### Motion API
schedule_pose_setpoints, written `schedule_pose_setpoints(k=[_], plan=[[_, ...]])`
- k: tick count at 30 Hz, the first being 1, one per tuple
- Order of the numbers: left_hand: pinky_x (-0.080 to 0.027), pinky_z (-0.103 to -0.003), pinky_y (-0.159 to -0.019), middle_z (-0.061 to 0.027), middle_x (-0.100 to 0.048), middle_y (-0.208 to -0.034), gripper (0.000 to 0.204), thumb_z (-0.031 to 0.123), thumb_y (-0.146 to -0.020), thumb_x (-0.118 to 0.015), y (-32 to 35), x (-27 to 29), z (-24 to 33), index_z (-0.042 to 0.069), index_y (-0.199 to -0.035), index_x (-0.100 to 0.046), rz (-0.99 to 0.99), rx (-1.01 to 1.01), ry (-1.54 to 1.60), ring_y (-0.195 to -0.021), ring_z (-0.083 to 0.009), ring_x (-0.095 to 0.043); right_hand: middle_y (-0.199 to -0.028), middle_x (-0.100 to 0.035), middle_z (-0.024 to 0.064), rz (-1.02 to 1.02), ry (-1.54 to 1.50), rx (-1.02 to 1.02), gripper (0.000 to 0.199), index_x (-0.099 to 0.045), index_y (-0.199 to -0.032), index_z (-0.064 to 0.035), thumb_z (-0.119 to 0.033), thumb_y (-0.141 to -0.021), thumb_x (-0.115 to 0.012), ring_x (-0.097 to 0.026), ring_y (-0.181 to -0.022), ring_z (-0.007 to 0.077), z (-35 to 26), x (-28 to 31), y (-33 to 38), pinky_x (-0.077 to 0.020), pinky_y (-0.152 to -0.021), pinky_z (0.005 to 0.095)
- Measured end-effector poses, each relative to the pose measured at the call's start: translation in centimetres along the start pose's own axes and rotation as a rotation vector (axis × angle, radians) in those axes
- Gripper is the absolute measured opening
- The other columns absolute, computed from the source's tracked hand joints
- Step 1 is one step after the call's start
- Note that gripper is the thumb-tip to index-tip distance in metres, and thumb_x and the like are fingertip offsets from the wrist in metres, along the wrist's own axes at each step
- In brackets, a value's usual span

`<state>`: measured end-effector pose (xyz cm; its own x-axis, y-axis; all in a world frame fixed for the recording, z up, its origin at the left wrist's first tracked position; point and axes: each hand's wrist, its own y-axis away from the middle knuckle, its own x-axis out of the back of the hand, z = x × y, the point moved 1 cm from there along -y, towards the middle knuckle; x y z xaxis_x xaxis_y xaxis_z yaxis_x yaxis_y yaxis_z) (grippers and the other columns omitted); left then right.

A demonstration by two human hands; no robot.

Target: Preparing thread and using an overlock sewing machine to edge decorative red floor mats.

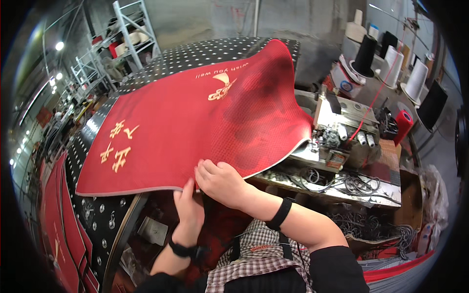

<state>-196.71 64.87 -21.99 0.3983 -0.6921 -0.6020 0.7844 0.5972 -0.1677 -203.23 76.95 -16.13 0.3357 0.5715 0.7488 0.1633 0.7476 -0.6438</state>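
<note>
A large red mat point(166, 132) with a pale edge and gold printed characters is spread before me. Its far right corner rises in a fold, and its right edge reaches the sewing machine point(337, 132). At the near edge of the mat, my right hand point(220, 184) is closed with curled fingers over the top. Just left of it and slightly lower, my left hand point(189, 207) grips the same edge, its fingertips against the border. The undersides of both grips are hidden. A red thread point(371, 107) runs down to the machine.
The mat rests on a black table dotted with metal balls point(205, 49). More red mats point(61, 219) hang at the left. Thread cones point(391, 66) stand behind the machine. Tangled trimmings point(359, 185) lie below it, above a cardboard box point(410, 210). Shelving point(137, 34) stands far left.
</note>
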Motion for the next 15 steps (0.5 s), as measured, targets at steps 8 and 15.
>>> schedule_pose_setpoints(k=[8, 15], plan=[[-0.034, -0.040, -0.105, -0.0130, -0.034, -0.144, 0.065, 0.051, -0.098, -0.028, -7.7, 9.8, 15.6, 0.003, -0.141, -0.032, 0.473, -0.601, -0.665, -0.129, -0.0233, -0.038, -0.079, -0.063, 0.0052, -0.168, -0.517, 0.007, 0.023, -0.064, -0.086, -0.0068, -0.010, -0.064, -0.070, -0.058, -0.079, 0.0224, 0.3, 4.2, 3.8, -0.0495, -0.066, 0.0319], [-0.033, -0.037, -0.104, -0.0156, -0.031, -0.147, 0.063, 0.035, -0.087, -0.066, -15.2, 18.2, 25.6, 0.001, -0.135, -0.042, 0.514, -0.701, -0.703, -0.125, -0.0258, -0.042, -0.079, -0.066, 0.0073, -0.358, -0.960, -0.470, 0.028, -0.071, -0.094, -0.0073, -0.006, -0.067, -0.075, -0.061, -0.075, 0.0230, 5.8, 15.7, 12.4, -0.0484, -0.069, 0.0332]])
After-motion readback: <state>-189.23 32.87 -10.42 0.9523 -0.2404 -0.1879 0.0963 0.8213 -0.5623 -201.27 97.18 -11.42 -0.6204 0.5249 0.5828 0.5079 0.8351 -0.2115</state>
